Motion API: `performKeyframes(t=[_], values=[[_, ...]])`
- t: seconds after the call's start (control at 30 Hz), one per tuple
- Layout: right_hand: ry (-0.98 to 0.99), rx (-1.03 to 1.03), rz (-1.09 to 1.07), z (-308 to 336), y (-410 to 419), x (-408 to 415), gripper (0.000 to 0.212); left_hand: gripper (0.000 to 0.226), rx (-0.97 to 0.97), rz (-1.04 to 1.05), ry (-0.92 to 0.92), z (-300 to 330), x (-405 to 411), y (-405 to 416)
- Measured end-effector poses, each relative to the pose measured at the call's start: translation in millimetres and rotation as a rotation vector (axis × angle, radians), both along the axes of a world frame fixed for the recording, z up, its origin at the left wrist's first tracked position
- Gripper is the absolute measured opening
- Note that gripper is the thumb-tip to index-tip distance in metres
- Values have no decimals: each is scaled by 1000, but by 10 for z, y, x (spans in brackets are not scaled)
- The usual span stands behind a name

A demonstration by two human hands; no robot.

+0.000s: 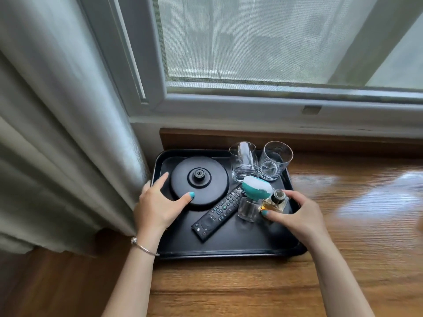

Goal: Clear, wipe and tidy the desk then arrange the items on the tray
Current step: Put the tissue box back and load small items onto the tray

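A black tray (pixel 229 250) sits on the wooden desk (pixel 343 225) under the window. On it lie a round black kettle base (pixel 206 188), a black remote (pixel 217 213), two clear glasses (pixel 242 160) (pixel 275 160), a teal and white object (pixel 255 186) and a clear square bottle (pixel 248 208). My left hand (pixel 158 204) grips the kettle base's near left edge, thumb on top. My right hand (pixel 297 213) holds an amber perfume bottle (pixel 274 201) at the tray's right side.
A grey curtain (pixel 64 133) hangs down at the left, touching the tray's left rim. The window sill and frame (pixel 274 110) run right behind the tray. Bare glossy wood stretches to the right and in front.
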State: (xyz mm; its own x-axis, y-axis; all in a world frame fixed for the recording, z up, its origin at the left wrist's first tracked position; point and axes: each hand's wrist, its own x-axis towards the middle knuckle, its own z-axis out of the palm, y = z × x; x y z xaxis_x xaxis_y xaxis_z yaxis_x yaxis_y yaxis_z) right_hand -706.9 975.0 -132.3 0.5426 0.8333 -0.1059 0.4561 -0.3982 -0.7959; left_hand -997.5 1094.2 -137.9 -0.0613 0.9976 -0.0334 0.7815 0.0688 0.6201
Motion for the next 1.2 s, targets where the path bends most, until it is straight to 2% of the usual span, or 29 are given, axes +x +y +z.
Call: performKeyframes(t=[0.2, 0.37, 0.7, 0.77, 0.83, 0.93, 1.03, 1.1, 1.2], values=[[-9, 6, -23, 14, -20, -31, 59, 83, -2, 14, -5, 39, 3, -4], [20, 22, -72, 23, -35, -15, 57, 102, -22, -34, 29, 73, 27, 41], [6, -30, -102, 83, -64, 24, 59, 122, -84, -35, 86, 104, 181, 40], [0, -77, -66, 140, -82, -11, 70, 125, -102, -53, 69, 125, 161, 44], [-45, -169, -16, 231, -128, -38, 92, 124, -135, -101, 40, 184, 126, 39], [-85, -290, -13, 392, -277, -59, 108, 111, -86, -183, 50, 373, 129, -39], [-79, -406, -30, 586, -599, -99, 102, 89, -73, -394, 185, 629, 311, -278], [-62, -481, -8, 716, -908, -134, 94, 79, -83, -633, 265, 804, 530, -489], [41, -589, -9, 848, -1482, -176, 79, 76, -175, -1060, 302, 1008, 892, -876]])
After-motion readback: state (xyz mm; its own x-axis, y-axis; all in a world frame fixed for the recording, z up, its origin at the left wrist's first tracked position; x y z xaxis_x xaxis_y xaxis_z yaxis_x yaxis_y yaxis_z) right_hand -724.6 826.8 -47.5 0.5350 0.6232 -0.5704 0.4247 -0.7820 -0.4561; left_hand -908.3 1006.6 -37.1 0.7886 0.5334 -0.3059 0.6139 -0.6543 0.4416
